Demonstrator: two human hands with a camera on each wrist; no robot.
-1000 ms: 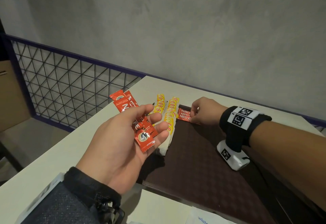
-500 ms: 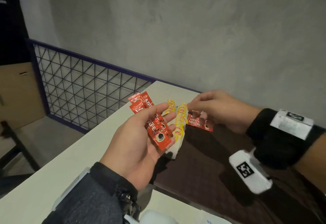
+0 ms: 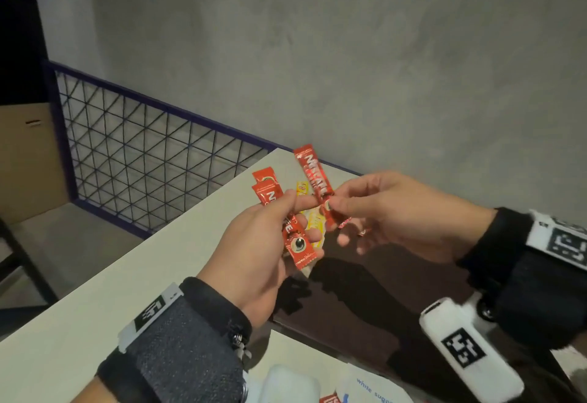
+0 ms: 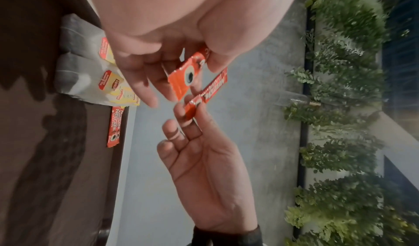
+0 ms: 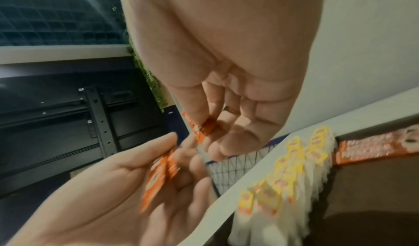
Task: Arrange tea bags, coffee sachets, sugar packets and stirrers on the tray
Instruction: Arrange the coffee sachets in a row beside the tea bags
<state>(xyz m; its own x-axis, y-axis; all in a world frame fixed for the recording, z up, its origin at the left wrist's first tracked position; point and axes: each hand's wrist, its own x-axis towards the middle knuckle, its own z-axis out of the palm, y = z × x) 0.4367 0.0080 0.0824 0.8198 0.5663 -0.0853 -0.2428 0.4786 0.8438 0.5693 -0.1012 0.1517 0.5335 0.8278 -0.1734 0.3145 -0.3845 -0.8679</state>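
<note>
The coffee sachets (image 3: 295, 234) are red with white lettering and a dark round cup mark. The tea bags (image 4: 75, 74) are white gauze with yellow-and-red tags. The tray (image 3: 365, 304) is dark brown, the counter (image 3: 79, 301) plain off-white. The railing (image 3: 152, 161) has a dark blue frame around a black diamond-lattice mesh. The wristbands (image 3: 552, 243) are black, carrying black-and-white square markers.
</note>
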